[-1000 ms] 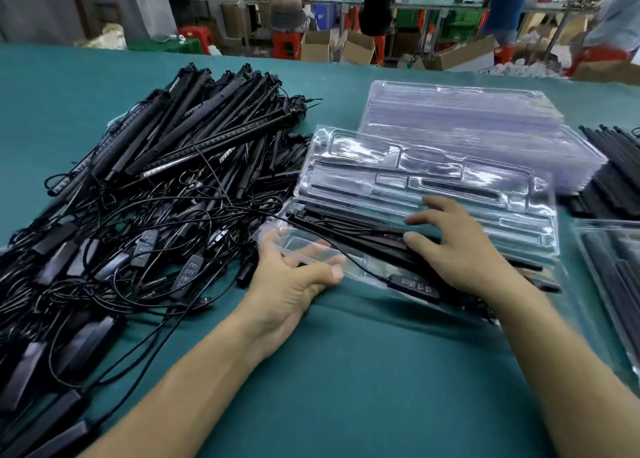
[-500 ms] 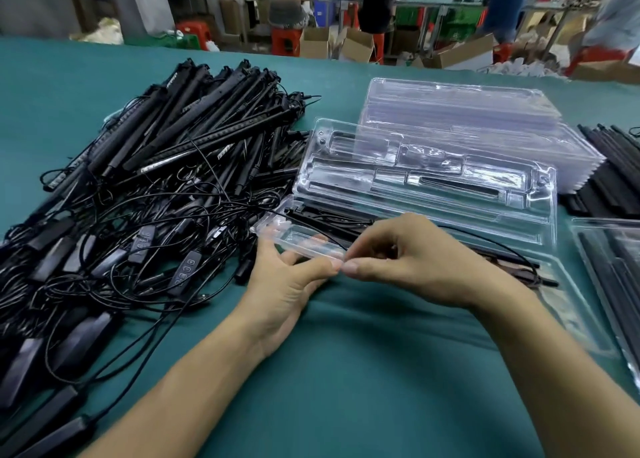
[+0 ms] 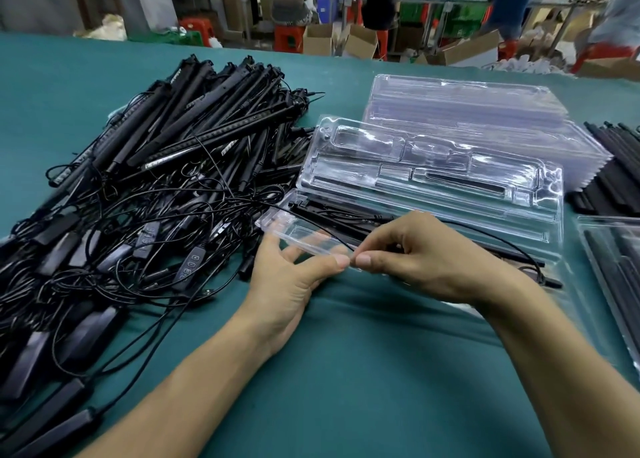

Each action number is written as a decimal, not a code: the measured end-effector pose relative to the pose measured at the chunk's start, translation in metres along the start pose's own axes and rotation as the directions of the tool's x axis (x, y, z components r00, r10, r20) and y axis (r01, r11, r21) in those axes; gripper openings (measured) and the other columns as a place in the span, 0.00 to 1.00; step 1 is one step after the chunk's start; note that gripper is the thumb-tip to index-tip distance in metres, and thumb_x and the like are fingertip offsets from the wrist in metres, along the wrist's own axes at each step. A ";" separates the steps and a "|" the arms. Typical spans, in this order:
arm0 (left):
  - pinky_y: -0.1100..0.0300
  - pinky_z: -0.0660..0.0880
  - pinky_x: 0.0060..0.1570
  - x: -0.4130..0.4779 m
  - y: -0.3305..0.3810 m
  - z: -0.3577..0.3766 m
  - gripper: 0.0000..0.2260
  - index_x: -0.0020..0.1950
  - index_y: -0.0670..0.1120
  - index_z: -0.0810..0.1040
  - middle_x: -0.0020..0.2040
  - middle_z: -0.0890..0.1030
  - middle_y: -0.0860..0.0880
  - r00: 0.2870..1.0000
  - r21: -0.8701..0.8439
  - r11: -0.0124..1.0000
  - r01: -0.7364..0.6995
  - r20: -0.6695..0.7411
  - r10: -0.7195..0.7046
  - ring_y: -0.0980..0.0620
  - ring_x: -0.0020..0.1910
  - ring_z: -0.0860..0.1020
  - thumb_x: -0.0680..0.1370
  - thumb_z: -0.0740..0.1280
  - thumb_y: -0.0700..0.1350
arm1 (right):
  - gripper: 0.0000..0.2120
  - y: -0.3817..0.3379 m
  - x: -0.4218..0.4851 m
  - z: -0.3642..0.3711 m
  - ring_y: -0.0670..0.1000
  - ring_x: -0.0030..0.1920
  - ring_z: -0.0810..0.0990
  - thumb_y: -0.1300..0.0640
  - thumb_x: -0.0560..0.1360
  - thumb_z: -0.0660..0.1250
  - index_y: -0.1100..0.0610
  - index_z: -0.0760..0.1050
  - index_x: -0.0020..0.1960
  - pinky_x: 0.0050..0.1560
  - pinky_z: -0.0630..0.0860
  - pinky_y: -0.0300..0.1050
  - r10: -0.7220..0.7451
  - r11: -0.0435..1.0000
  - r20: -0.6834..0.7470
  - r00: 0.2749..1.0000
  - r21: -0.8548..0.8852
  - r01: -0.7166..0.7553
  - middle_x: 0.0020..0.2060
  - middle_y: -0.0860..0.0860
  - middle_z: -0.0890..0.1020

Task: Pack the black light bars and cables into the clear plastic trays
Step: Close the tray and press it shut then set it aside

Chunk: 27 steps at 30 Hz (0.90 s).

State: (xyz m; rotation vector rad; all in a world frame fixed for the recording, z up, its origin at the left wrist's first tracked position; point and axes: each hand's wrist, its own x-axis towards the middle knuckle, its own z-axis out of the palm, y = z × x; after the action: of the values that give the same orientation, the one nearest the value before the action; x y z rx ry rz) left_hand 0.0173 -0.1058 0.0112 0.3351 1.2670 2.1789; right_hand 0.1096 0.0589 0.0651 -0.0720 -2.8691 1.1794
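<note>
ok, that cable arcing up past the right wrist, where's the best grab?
Pinch the cable at the crest of its arc, from above-right: there it seems to stand clear of the tray and light bars, while its lower end lies against them.

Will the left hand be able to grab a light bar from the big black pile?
Probably yes: the left hand holds the clear tray, but the light bar pile lies close on its left, uncovered.
</note>
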 end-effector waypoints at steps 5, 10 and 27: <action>0.58 0.81 0.43 0.000 0.001 -0.001 0.32 0.57 0.54 0.71 0.53 0.82 0.41 1.000 0.019 1.000 -0.004 0.004 0.004 0.40 0.51 0.84 0.60 0.75 0.30 | 0.07 0.001 0.000 -0.001 0.55 0.41 0.80 0.50 0.76 0.70 0.50 0.85 0.48 0.42 0.76 0.50 -0.002 0.996 0.011 1.000 0.085 0.001 0.39 0.51 0.85; 0.58 0.81 0.43 0.000 -0.001 -0.002 0.28 0.52 0.54 0.73 0.51 0.83 0.42 1.000 0.044 0.999 -0.017 0.011 0.016 0.40 0.51 0.84 0.60 0.75 0.31 | 0.04 0.002 -0.001 -0.001 0.60 0.46 0.81 0.50 0.76 0.70 0.45 0.85 0.47 0.48 0.76 0.58 -0.027 0.993 0.018 0.999 0.118 0.024 0.42 0.55 0.85; 0.58 0.80 0.46 0.003 -0.003 0.000 0.52 0.77 0.47 0.59 0.58 0.79 0.37 0.995 0.002 0.997 -0.072 -0.075 0.072 0.47 0.50 0.84 0.58 0.81 0.38 | 0.04 -0.009 -0.009 -0.015 0.37 0.40 0.81 0.52 0.74 0.73 0.49 0.85 0.47 0.40 0.74 0.33 -0.048 0.995 -0.056 0.997 -0.094 0.043 0.38 0.38 0.85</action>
State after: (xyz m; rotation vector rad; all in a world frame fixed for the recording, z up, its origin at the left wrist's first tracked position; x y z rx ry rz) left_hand 0.0157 -0.1031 0.0085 0.3053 1.3136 2.2720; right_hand 0.1194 0.0626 0.0822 -0.0426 -2.8575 1.0185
